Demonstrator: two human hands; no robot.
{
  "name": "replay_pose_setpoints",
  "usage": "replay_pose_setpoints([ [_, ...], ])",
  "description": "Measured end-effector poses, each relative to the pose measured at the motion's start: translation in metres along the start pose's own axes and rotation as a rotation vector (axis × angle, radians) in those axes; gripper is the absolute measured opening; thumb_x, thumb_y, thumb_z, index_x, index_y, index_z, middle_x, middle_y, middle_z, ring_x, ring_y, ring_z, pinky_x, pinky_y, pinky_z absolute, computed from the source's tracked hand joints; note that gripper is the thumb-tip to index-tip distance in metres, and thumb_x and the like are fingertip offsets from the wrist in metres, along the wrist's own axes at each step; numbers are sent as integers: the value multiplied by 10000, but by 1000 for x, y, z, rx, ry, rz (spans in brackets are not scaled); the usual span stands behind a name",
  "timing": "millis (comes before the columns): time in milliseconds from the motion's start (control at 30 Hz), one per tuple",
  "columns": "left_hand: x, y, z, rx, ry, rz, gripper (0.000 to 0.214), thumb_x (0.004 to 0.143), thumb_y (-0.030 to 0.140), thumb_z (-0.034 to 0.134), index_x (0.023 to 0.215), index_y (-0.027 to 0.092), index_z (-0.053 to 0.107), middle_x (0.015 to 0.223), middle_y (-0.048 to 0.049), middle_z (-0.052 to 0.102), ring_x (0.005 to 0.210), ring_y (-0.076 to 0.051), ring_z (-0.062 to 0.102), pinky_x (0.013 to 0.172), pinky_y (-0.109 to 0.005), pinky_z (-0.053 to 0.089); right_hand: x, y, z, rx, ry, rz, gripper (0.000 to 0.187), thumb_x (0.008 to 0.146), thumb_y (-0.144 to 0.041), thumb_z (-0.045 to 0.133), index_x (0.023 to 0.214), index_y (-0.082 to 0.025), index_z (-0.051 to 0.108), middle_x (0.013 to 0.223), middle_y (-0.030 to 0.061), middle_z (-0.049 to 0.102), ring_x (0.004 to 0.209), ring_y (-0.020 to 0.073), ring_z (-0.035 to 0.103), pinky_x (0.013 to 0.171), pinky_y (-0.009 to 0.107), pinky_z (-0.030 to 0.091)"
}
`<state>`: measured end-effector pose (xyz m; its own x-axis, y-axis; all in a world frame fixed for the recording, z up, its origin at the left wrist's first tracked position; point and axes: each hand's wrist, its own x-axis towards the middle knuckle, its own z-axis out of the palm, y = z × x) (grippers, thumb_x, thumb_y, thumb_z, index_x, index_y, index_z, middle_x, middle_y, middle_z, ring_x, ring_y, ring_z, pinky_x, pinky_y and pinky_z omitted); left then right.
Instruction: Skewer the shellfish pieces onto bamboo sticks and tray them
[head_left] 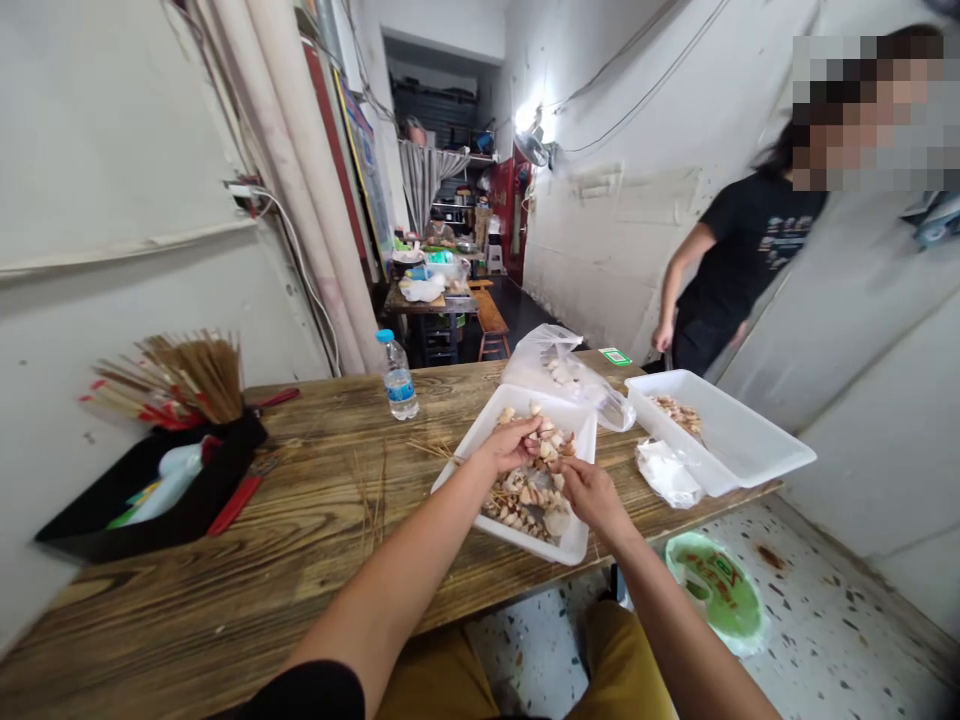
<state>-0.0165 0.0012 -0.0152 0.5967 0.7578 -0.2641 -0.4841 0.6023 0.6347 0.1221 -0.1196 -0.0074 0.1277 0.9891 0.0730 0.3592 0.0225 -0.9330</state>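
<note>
In the head view my left hand [514, 446] is over a white plastic tray [459, 462], its fingers closed on a pale piece of food [535, 424]. My right hand [591, 492] is at the tray's right side, fingers pinched together and pointing toward the left hand. What the right fingers grip is too small to make out. Pale, brownish-edged food pieces [551, 440] are heaped in the tray. Threaded skewers of similar pieces [517, 515] lie in its near end. Thin bamboo skewers [435, 450] stick out over the tray's left edge.
Loose skewers [369, 490] and a water bottle [400, 385] are on the wooden table [315, 520]. A black box [150, 525] holds bundled sticks. A plastic bag [559, 372], a second tray [757, 440] and a white packet [667, 470] lie beyond. A lined bin [716, 590] and a person [757, 250] are right.
</note>
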Motion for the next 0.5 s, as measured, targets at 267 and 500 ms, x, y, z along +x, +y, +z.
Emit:
replay_pose_setpoints([
  [267,-1,-1,0,75,-54,-58,141,779,133,734,830,94,608,781,-47,640,428,15,355,434,-129,315,-3,11,-8,-438,123,-124,368,865,-360,434,872,-190,761,855,94,762,747,214,697,667,260,446],
  [500,-4,0,3,128,2,-2,136,798,182,726,839,102,623,757,-40,648,443,-12,422,462,-155,374,-6,5,-1,-731,172,-90,346,934,-300,424,948,-185,751,831,116,758,717,206,696,592,245,357],
])
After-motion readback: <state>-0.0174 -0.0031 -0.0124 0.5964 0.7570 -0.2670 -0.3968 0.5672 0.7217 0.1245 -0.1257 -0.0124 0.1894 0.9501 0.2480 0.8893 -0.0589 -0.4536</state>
